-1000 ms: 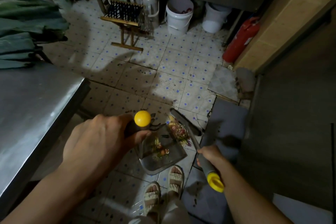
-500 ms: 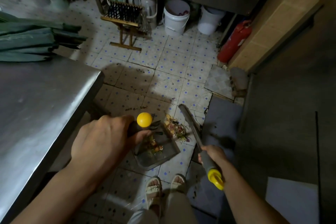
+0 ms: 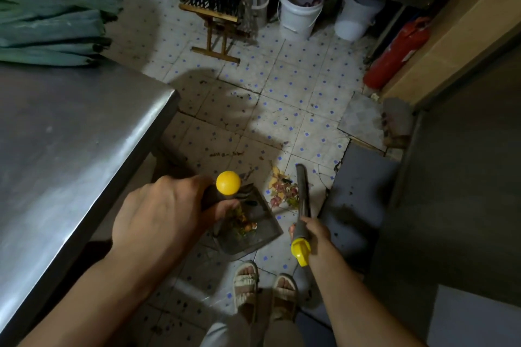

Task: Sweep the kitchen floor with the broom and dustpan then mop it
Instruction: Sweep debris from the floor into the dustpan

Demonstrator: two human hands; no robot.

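Kitchen floor [image 3: 284,93], pale tile dotted with blue, spreads from the white buckets [image 3: 301,13] under the far counter down to the person's sandalled feet [image 3: 265,290], and it carries dark smears and crumbs across its middle. A steel table [image 3: 64,149] juts in from the left, its corner close above the working spot; I judge a careless lift of the left arm could knock against that edge and tip what has been gathered.

The dustpan [image 3: 253,231] sits on the tiles just ahead of the feet, mouth turned toward the scraps, with orange and green peelings already lying in it. The left hand [image 3: 158,222] grips its long handle just below the yellow ball cap [image 3: 228,182], fingers curled round the shaft. Held that high, the pan could rock or lift its lip, and sweepings would then slide under it rather than in.

The broom [image 3: 302,200] is held by the right hand [image 3: 314,231], fingers wrapped round the grey shaft just above its yellow end; the brush head lies beside the pile and is hard to make out. A brisk stroke could scatter light peel past the pan or toward the cracked tile edge and dark mat [image 3: 358,191] on the right, where bits may lodge.

The pile of peelings [image 3: 283,189] lies between pan and broom, not yet in the pan. Damp scraps may smear, leaving more for the mop, which is not in sight.
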